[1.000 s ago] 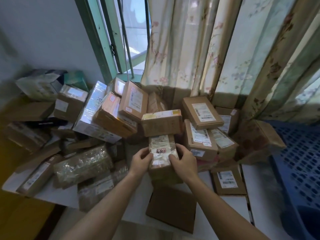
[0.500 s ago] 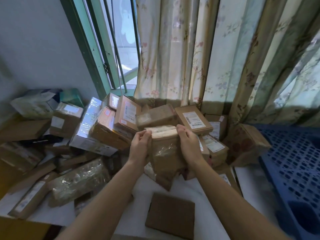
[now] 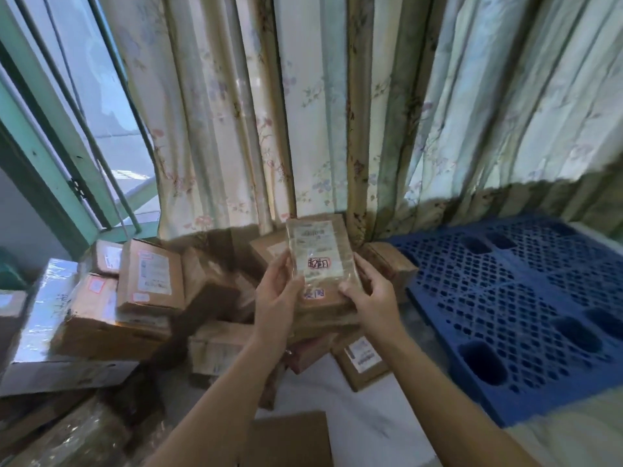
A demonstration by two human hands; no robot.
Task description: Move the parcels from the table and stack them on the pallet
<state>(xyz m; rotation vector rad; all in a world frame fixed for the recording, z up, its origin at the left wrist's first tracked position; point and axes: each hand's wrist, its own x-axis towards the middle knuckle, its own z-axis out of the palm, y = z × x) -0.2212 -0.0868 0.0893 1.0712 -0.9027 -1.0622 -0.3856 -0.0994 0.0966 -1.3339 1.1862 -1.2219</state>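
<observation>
Fingers (image 3: pixel 286 264) of both hands hold parcel (image 3: pixel 320 261) above heaped boxes (image 3: pixel 148 281); pallet (image 3: pixel 522 298) right.

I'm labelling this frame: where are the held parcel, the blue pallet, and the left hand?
held parcel (image 3: pixel 318 261): head view, on its taped white label.
blue pallet (image 3: pixel 526 298): head view, on its bare grid top.
left hand (image 3: pixel 274 298): head view, on the back of the hand.

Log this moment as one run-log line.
phase: carrying | hands: left hand and right hand grip taped parcel | parcel: lifted above table pile | pallet: blue, right, no parcels visible
</observation>
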